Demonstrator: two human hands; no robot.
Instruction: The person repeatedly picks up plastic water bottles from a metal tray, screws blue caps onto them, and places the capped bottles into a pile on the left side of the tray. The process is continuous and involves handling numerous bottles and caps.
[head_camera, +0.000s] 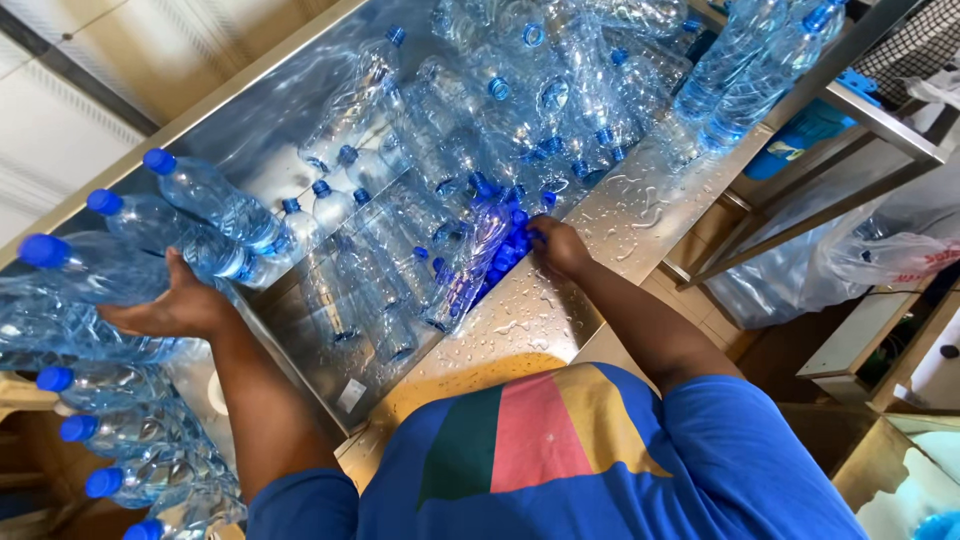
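Left hand (175, 305) at left of frame is bracing the stacked capped bottles (190, 225), fingers spread flat. Right hand (558, 245) at centre is pinching into the loose blue caps (508, 250), fingers closed on them. Wet counter (620, 215): stack risks sliding, caps slipping.

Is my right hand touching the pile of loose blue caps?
Touching. The head view shows the right hand with its fingertips resting in the pile of loose blue caps, no gap visible between them.
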